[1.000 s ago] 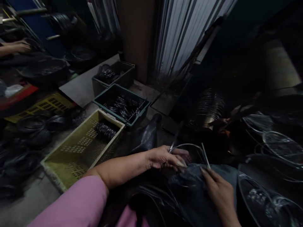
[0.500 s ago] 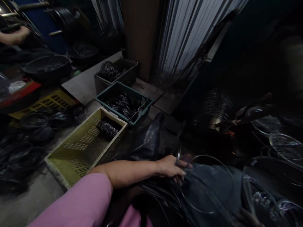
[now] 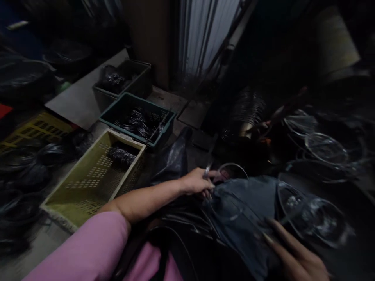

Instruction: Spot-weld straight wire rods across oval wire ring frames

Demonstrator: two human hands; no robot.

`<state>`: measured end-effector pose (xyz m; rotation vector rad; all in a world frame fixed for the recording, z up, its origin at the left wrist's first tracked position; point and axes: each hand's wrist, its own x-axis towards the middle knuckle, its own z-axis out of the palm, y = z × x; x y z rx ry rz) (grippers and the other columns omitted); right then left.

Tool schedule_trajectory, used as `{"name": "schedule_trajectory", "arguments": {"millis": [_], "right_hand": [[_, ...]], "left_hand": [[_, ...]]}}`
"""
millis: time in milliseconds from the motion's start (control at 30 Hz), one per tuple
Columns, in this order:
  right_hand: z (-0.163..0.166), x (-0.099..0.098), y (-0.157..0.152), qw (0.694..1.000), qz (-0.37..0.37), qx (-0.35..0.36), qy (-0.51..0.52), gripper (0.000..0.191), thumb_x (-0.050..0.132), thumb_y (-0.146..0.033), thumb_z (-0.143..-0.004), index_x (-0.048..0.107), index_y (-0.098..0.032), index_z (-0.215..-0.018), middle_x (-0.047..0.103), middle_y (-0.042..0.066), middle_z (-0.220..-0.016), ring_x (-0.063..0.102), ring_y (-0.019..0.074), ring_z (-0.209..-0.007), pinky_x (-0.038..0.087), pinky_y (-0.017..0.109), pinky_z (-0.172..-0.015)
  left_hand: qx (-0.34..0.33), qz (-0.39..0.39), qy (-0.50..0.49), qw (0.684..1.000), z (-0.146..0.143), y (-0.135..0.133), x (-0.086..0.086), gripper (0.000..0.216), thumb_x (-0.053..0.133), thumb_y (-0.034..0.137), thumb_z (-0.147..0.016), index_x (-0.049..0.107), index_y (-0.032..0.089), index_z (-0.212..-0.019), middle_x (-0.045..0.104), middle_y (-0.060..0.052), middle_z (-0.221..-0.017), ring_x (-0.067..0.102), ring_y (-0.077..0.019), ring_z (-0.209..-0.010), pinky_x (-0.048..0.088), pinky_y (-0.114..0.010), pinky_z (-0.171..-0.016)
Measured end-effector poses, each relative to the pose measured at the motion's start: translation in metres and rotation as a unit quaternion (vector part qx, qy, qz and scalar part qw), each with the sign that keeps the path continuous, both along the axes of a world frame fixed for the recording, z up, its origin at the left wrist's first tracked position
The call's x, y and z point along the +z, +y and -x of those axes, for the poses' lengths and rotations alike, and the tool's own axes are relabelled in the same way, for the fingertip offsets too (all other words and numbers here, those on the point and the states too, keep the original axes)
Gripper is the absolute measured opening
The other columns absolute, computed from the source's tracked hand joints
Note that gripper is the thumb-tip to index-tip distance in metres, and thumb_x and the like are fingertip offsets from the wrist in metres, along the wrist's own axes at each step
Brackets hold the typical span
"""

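Scissors [image 3: 207,171] and wire ring [image 3: 233,168] stay pinched in the left hand [image 3: 195,182] at the denim cloth's [image 3: 243,207] far edge; the right hand [image 3: 295,255] (on the wire a second ago) lies open at its near corner.

The right hand [image 3: 295,255] is cut off by the lower edge; the small metal item [image 3: 207,171] gripped by the left hand [image 3: 196,182] is too blurred to be identified.

2 hands [image 3: 195,182] [image 3: 296,254]; 4 crates [image 3: 88,183] [image 3: 113,112] [image 3: 101,100] [image 3: 38,128]: olive, teal, grey, yellow
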<state>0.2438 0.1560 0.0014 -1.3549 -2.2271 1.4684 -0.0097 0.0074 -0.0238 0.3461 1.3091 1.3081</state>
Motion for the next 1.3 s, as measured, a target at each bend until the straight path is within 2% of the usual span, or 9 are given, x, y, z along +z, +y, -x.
{"name": "schedule_trajectory", "arguments": {"millis": [133,267,367,467,633,700,867,1033,1300], "right_hand": [[0.045,0.018,-0.008,0.981,-0.008,0.161,0.109,0.032,0.063,-0.033,-0.072,0.066,-0.028,-0.104,0.067,0.004,-0.098,0.061,0.024,-0.092,0.047,0.037,-0.084],[0.083,0.029,-0.017,0.947,-0.026,0.272,0.17,0.028,0.052,-0.024,-0.083,0.063,-0.028,-0.108,0.067,0.003,-0.093,0.061,0.0187,-0.087,0.047,0.032,-0.081],[0.097,0.032,-0.02,0.929,-0.114,0.302,0.182,0.03,0.046,-0.019,-0.086,0.061,-0.025,-0.111,0.065,0.004,-0.101,0.058,0.0186,-0.096,0.046,0.032,-0.083],[0.105,0.034,-0.023,0.9,-0.238,0.329,0.159,0.033,0.046,-0.017,-0.084,0.057,-0.021,-0.115,0.063,0.006,-0.099,0.058,0.0181,-0.09,0.046,0.031,-0.08],[0.115,0.035,-0.027,0.836,-0.412,0.357,0.066,0.04,0.054,-0.024,-0.076,0.054,-0.013,-0.114,0.058,0.013,-0.098,0.053,0.027,-0.09,0.045,0.041,-0.077],[0.118,0.034,-0.027,0.83,-0.421,0.363,0.048,0.037,0.051,-0.02,-0.078,0.054,-0.012,-0.114,0.058,0.013,-0.098,0.053,0.0265,-0.091,0.045,0.04,-0.077],[0.121,0.033,-0.023,0.85,-0.364,0.381,0.026,0.042,0.046,-0.017,-0.081,0.045,-0.011,-0.123,0.055,0.014,-0.106,0.057,0.021,-0.086,0.049,0.031,-0.071],[0.126,0.038,-0.017,0.866,-0.338,0.369,-0.001,0.046,0.046,-0.016,-0.08,0.042,-0.015,-0.126,0.055,0.012,-0.109,0.058,0.0201,-0.086,0.049,0.029,-0.07],[0.134,0.048,-0.003,0.852,-0.368,0.371,-0.024,0.043,0.043,-0.017,-0.08,0.046,-0.013,-0.123,0.056,0.014,-0.108,0.06,0.0203,-0.08,0.05,0.03,-0.064]], "left_hand": [[0.087,-0.028,-0.008,0.996,0.009,0.008,0.015,0.06,0.056,0.009,-0.069,0.043,0.009,-0.128,0.057,0.003,-0.052,0.059,-0.0115,-0.046,0.041,-0.019,-0.042],[0.106,-0.044,-0.002,0.993,0.016,0.012,0.031,0.058,0.057,0.009,-0.07,0.043,0.008,-0.127,0.055,0.003,-0.055,0.061,-0.0141,-0.048,0.041,-0.02,-0.041],[0.114,-0.052,0.002,0.992,0.017,0.014,0.038,0.057,0.058,0.009,-0.07,0.045,0.008,-0.125,0.055,0.002,-0.057,0.062,-0.0152,-0.049,0.041,-0.02,-0.041],[0.122,-0.052,-0.008,0.991,0.017,0.017,0.04,0.055,0.059,0.009,-0.07,0.048,0.011,-0.123,0.055,0.002,-0.058,0.061,-0.0143,-0.048,0.041,-0.02,-0.041],[0.125,-0.073,-0.035,0.989,0.02,0.024,0.046,0.051,0.061,0.008,-0.067,0.054,0.012,-0.118,0.056,0.003,-0.059,0.056,-0.009,-0.044,0.041,-0.02,-0.042],[0.12,-0.076,-0.044,0.989,0.02,0.028,0.051,0.052,0.061,0.007,-0.065,0.054,0.012,-0.117,0.054,0.004,-0.057,0.055,-0.0089,-0.044,0.041,-0.02,-0.042],[0.091,-0.073,-0.057,0.992,0.022,0.036,0.058,0.055,0.061,0.008,-0.064,0.054,0.014,-0.118,0.056,0.004,-0.058,0.054,-0.0085,-0.044,0.037,-0.019,-0.04],[0.09,-0.078,-0.056,0.991,0.024,0.047,0.059,0.052,0.061,0.008,-0.062,0.057,0.015,-0.114,0.055,0.004,-0.058,0.052,-0.0071,-0.044,0.037,-0.019,-0.041],[0.086,-0.087,-0.073,0.99,0.031,0.062,0.065,0.055,0.062,0.009,-0.062,0.055,0.013,-0.116,0.056,0.004,-0.059,0.05,-0.0066,-0.043,0.037,-0.02,-0.042]]}}
